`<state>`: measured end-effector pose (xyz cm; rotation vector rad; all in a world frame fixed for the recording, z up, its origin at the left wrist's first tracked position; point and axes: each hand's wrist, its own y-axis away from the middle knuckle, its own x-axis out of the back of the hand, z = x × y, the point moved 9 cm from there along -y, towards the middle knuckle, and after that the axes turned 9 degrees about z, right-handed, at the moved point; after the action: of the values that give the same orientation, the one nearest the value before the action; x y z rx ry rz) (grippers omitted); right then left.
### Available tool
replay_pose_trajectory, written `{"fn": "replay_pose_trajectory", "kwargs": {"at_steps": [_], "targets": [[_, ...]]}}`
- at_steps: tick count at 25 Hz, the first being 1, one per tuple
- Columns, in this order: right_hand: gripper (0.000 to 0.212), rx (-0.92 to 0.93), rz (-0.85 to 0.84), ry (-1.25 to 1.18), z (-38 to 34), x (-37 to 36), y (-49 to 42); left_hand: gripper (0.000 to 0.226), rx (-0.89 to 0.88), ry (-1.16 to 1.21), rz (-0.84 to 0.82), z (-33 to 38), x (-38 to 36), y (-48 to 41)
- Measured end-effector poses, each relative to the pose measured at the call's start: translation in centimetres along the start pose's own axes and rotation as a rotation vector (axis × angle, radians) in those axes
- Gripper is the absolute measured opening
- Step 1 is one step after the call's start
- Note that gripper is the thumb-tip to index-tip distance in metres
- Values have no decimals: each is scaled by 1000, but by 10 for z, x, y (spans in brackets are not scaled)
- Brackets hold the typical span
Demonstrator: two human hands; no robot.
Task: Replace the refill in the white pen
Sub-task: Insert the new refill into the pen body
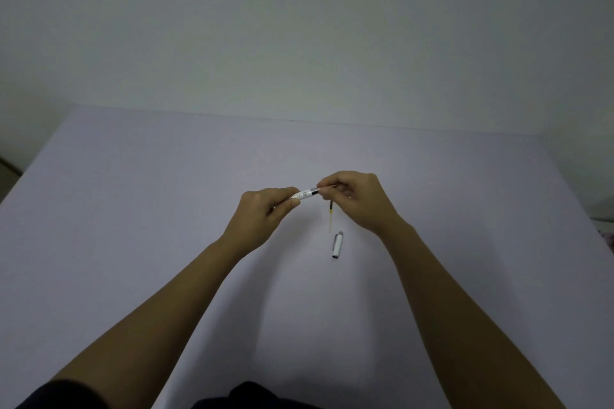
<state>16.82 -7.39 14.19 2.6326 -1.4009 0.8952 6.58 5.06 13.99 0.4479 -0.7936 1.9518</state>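
My left hand (265, 212) grips the white pen barrel (304, 194), held roughly level above the table, its dark metal collar pointing right. My right hand (360, 197) pinches a thin refill (327, 189) at the barrel's open end; how deep it sits in the barrel I cannot tell. A second refill (330, 217), dark at the top and pale yellow lower down, lies on the table just below my right hand. The white pen cap (337, 245) with a grey clip lies on the table nearer to me, below that refill.
The pale lilac table (166, 209) spreads wide around both hands. Its far edge meets a plain white wall (299, 43). Dark clothing shows at the bottom edge of the view.
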Motion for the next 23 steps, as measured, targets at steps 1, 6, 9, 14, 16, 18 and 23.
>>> {"fn": "replay_pose_trajectory", "kwargs": {"at_steps": [1, 6, 9, 14, 16, 18, 23], "targets": [[8, -13, 1, 23, 0, 0, -1, 18, 0, 5, 10, 1, 1, -1], [18, -12, -16, 97, -1, 0, -5, 19, -8, 3, 5, 4, 0, -1], [23, 35, -34, 11, -6, 1, -2, 18, 2, 3, -1, 2, 2, -3], [10, 107, -1, 99, -11, 3, -4, 19, -6, 16, 7, 5, 1, -3], [18, 68, 2, 105, -5, 4, -4, 19, -21, 23, 8, 9, 1, -4], [13, 53, -4, 73, -4, 4, -4, 18, -26, 28, 8, 10, 1, -4], [14, 61, -23, 24, -7, 5, -2, 18, -17, 23, 14, 8, 0, -4]]}}
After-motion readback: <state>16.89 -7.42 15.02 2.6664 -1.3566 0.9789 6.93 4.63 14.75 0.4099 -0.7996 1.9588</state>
